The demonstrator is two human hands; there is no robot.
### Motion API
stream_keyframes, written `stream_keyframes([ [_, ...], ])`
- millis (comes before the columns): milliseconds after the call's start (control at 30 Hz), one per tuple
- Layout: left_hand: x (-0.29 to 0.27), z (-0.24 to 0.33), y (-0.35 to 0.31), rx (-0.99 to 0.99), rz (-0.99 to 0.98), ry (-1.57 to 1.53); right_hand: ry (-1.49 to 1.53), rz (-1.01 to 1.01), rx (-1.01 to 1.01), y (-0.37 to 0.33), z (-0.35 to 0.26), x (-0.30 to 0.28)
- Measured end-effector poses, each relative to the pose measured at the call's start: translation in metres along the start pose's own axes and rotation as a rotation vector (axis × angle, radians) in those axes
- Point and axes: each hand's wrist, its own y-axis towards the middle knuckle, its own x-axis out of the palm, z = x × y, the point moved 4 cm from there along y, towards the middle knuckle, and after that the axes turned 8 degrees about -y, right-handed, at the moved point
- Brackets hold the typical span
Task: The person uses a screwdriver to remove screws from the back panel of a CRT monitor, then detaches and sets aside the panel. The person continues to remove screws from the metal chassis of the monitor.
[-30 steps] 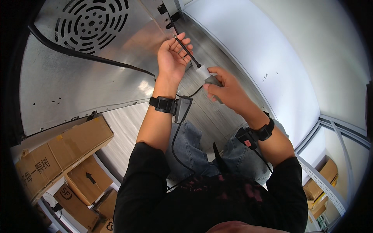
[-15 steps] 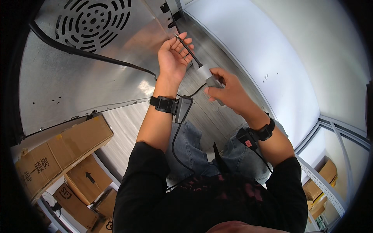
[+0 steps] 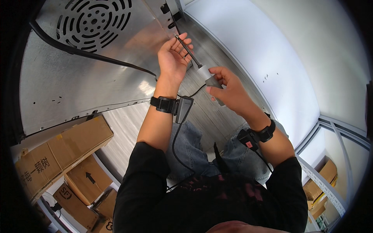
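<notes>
A grey handheld electric screwdriver (image 3: 203, 72) with a long dark bit is gripped in my right hand (image 3: 232, 93), thumb on one side and fingers on the other. Its bit (image 3: 189, 51) slants up and left, away from me. At the far end of the bit is my left hand (image 3: 171, 61), palm up, with thumb and forefinger meeting at the tip and the other fingers loosely curled beneath the shaft. Whether a screw sits at the tip is too small to make out. Beside my left hand stands a large metal panel (image 3: 97, 79) with a slotted vent.
A thick black cable (image 3: 99, 57) runs across the panel, and a thin cord (image 3: 199, 90) lies near the floor (image 3: 204, 116). At right rises a white panel (image 3: 252, 46). Cardboard boxes (image 3: 74, 145) fill the lower left; a metal shelf frame (image 3: 322, 182) stands at lower right.
Almost nothing differs. My right hand and the screwdriver have shifted very slightly; my left hand keeps its place at the tip.
</notes>
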Motion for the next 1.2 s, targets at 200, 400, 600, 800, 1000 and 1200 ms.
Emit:
stream_keyframes([
  [200, 0.0, -0.002, 0.002, 0.017, 0.024, 0.019, -0.41, 0.141, -0.146, 0.0, -0.002, -0.005],
  [400, -0.002, -0.003, 0.004, 0.033, 0.055, 0.04, -0.152, 0.038, -0.058, 0.003, 0.001, 0.0],
  [600, -0.003, -0.004, 0.004, 0.036, 0.038, 0.032, -0.063, -0.003, -0.048, 0.001, 0.001, 0.002],
  [800, -0.006, -0.008, -0.002, 0.016, -0.038, 0.073, 0.076, 0.01, 0.045, -0.006, 0.001, -0.009],
  [1000, 0.0, -0.023, 0.0, -0.045, -0.141, 0.065, 0.126, 0.059, 0.104, -0.021, 0.0, -0.034],
  [1200, 0.028, -0.053, 0.002, -0.062, -0.236, 0.072, 0.029, 0.048, 0.236, -0.042, -0.018, -0.087],
])
